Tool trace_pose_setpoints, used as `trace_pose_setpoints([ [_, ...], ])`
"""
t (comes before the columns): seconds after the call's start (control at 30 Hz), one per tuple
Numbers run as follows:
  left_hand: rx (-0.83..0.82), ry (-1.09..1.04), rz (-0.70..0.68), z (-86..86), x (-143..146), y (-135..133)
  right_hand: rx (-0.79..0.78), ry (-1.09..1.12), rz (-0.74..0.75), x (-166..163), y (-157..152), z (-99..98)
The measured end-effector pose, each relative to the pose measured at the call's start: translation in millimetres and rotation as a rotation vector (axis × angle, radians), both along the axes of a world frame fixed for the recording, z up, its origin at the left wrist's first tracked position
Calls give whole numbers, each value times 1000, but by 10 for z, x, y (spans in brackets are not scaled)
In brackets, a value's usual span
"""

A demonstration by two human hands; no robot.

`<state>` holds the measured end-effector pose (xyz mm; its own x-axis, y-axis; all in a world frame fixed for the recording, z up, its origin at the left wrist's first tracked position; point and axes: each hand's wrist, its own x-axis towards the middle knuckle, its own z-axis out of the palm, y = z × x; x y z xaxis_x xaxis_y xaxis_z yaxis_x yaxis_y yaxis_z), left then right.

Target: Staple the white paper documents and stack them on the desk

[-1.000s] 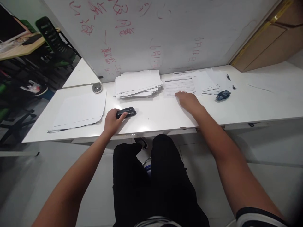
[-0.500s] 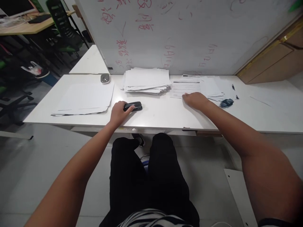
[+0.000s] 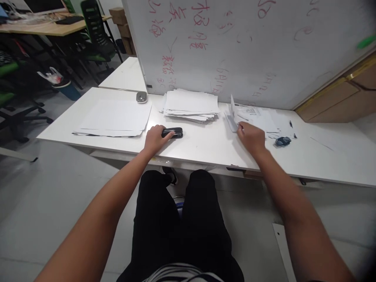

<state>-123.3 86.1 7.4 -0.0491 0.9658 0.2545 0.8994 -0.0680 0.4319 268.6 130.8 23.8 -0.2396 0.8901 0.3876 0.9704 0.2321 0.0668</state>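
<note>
My left hand [image 3: 155,138] rests on the white table [image 3: 205,147], its fingers curled round the near end of a black stapler [image 3: 173,133]. My right hand [image 3: 250,137] is closed on the near edge of a printed sheet [image 3: 235,114], which stands lifted off the spread of papers [image 3: 261,119] at the right. A thick stack of white sheets [image 3: 190,105] lies between the two hands, toward the back. A flat pile of sheets [image 3: 116,119] lies to the left of my left hand.
A whiteboard [image 3: 249,43] with red writing stands along the table's back edge. A small silver object [image 3: 141,97] sits at the back left, a dark blue clip [image 3: 282,141] at the right. Office chairs [image 3: 95,35] and a wooden desk [image 3: 44,27] stand at far left.
My right hand has closed on the printed sheet and raised its edge off the pile. The left hand has stayed on the stapler. The view has shifted.
</note>
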Motion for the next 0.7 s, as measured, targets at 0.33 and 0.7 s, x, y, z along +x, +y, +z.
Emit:
trace_pose_setpoints([
  [0.33, 220, -154, -24, 175, 389, -717, -95, 302, 492, -1106, -1468, -456],
  [0.7, -494, -1543, 211, -484, 861, -1458, 2, 292, 642, -1002, -1619, -748],
])
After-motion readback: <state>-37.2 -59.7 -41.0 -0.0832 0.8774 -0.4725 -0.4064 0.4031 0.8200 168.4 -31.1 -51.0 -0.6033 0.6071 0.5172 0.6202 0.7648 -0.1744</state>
